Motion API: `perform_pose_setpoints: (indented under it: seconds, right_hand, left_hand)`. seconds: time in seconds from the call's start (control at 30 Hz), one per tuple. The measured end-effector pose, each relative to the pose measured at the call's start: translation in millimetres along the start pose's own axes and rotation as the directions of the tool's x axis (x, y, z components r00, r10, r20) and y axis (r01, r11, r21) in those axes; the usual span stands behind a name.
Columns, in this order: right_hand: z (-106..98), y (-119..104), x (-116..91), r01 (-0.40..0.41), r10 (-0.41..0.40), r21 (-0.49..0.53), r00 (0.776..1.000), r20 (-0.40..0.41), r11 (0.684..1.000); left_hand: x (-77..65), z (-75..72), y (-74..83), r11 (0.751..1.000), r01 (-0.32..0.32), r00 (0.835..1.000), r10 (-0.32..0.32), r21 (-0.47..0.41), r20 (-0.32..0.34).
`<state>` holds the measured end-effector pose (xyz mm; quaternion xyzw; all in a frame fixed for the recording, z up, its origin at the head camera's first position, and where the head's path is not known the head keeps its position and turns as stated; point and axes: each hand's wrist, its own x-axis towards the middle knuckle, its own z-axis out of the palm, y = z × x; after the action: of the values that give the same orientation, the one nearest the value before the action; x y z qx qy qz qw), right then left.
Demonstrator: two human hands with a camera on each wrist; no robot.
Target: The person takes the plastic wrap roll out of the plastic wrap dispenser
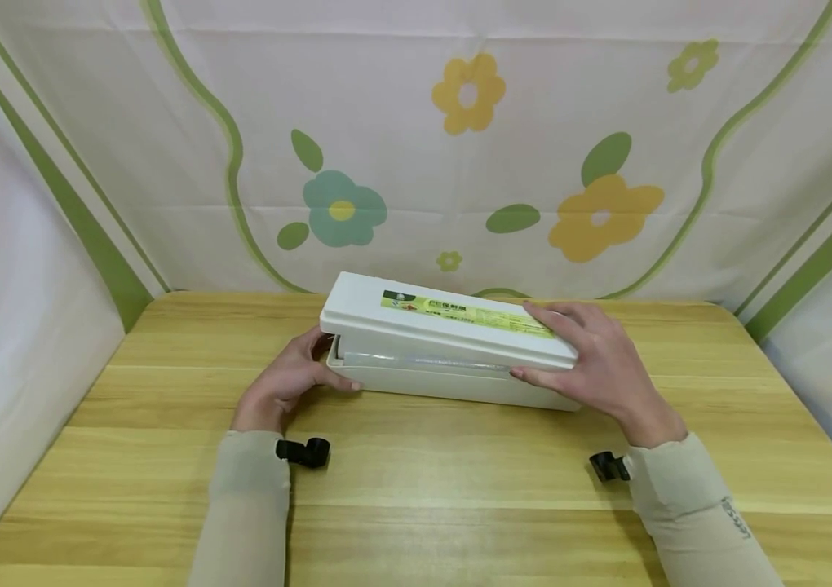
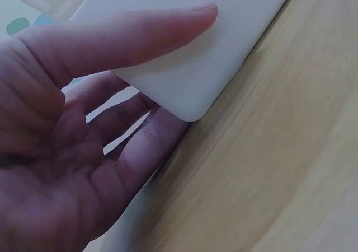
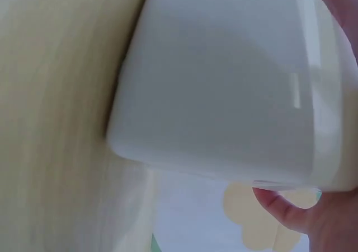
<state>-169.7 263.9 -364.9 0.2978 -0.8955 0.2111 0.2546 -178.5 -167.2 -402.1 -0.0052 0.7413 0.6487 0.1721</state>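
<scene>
A long white cling film box [image 1: 453,389] sits on the table, its white lid [image 1: 357,306] tilted with the left end raised and the right end low on the base. A green and yellow label runs along the lid. Through the gap shows a clear roll of cling film [image 1: 416,361]. My left hand [image 1: 287,379] grips the base's left end, thumb on the front wall [image 2: 196,67] and fingers behind. At the right end my right hand [image 1: 599,367] holds the lid, thumb in front and fingers over the top; the right wrist view shows the box's end wall [image 3: 212,95].
The wooden table [image 1: 416,505] bears the box near its back edge. Behind it hangs a flowered curtain [image 1: 416,163], with white cloth [image 1: 19,269] on the left side. Black mounts [image 1: 306,452] stick out from both sleeves.
</scene>
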Motion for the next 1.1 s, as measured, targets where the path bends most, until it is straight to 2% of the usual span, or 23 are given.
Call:
perform_pose_setpoints:
  seconds: [0.2, 0.5, 0.63, 0.83, 0.93, 1.1]
  right_hand:
    - [-3.6, -2.2, 3.4, -0.016, 0.016, 0.006, 1.0, -0.003, 1.0]
    - [-14.9, 2.1, 3.2, -0.05, 0.048, 0.084, 0.998, 0.029, 0.995]
    - [-27.9, 12.6, -4.8, -0.124, 0.122, 0.081, 0.992, 0.027, 0.989]
    - [-47.3, 35.3, -24.5, -0.257, 0.259, 0.074, 0.966, -0.02, 0.964]
    - [-54.1, 47.8, -34.5, -0.277, 0.28, 0.067, 0.959, -0.04, 0.959]
    - [-62.9, 67.3, -48.3, -0.257, 0.259, 0.045, 0.965, -0.047, 0.965]
  left_hand:
    - [-1.1, -2.4, 1.3, 1.0, 0.013, 1.0, -0.013, 0.005, -0.004]
    - [-1.2, -6.7, 0.7, 1.0, -0.001, 1.0, 0.001, 0.008, 0.017]
    - [-1.5, -7.5, -0.5, 1.0, -0.008, 0.999, 0.007, 0.009, 0.033]
    - [-2.9, -7.8, -1.6, 1.0, -0.005, 0.999, 0.004, 0.015, 0.036]
    - [-3.0, -7.7, -1.5, 1.0, 0.003, 0.999, -0.004, 0.017, 0.037]
    - [-2.4, -7.6, -1.7, 1.0, 0.006, 0.999, -0.007, 0.017, 0.046]
